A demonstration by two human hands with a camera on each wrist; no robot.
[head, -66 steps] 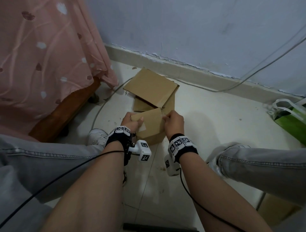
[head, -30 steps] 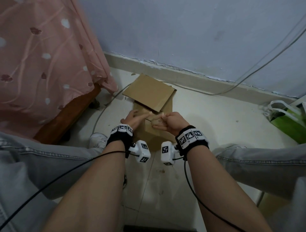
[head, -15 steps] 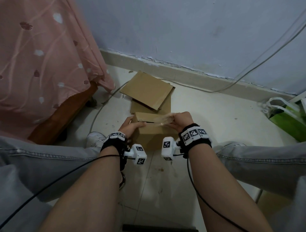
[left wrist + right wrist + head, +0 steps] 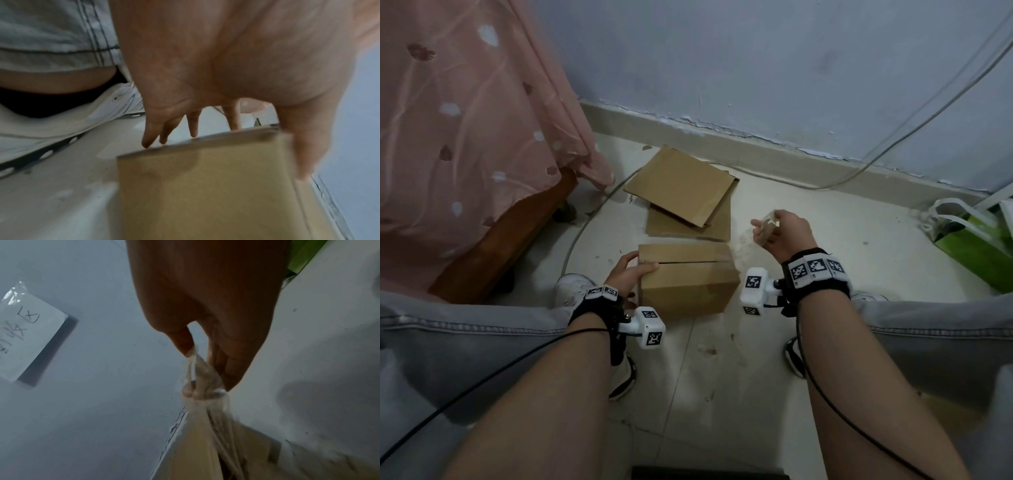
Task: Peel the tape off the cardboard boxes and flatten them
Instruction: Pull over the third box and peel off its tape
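A brown cardboard box stands on the floor between my feet, its top seam showing as a dark slit. My left hand grips its left end, thumb on top and fingers down the far side of the box. My right hand is raised to the right of the box and pinches a strip of clear tape. In the right wrist view the tape trails from thumb and fingers down toward the box. Flattened cardboard pieces lie just behind.
A pink patterned cloth hangs over wooden furniture on the left. A green bag sits at the right. A cable runs along the wall base. My knees in grey jeans flank the box. A paper note is stuck on the wall.
My right hand has pulled the tape off the box's top, moving right and upward. The box has come down onto the floor, and my left hand stays on its left end.
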